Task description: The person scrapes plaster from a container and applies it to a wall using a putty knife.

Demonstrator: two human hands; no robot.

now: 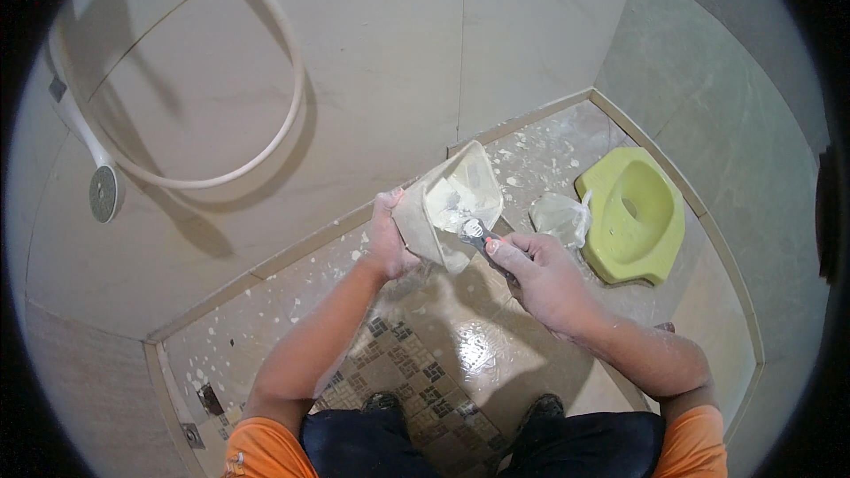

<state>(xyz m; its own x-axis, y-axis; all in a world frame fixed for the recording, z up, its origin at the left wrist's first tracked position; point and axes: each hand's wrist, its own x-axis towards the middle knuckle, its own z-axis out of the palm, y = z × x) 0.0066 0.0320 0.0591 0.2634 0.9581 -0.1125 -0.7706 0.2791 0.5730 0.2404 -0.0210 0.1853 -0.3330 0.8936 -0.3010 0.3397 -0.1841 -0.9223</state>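
Note:
My left hand [390, 239], dusted white, grips the left side of an off-white container [425, 228] with a wide mouth, tilted toward me. White paste or powder [452, 197] clings to its inside. In my right hand [549, 274] is a short dark-handled tool [485, 243] with a white-smeared end, held at the container's mouth. Its working end is partly hidden, so its exact kind is unclear. A knotted clear plastic bag [561, 218] with whitish contents lies on the floor just beyond my right hand.
Beside the bag sits a yellow-green squat toilet pan [630, 212]. White splatters mark the floor [527, 159] along the tiled wall. A shower head [104, 193] and its looping hose [292, 97] hang at the left. Near the lower left is a square floor drain [191, 435].

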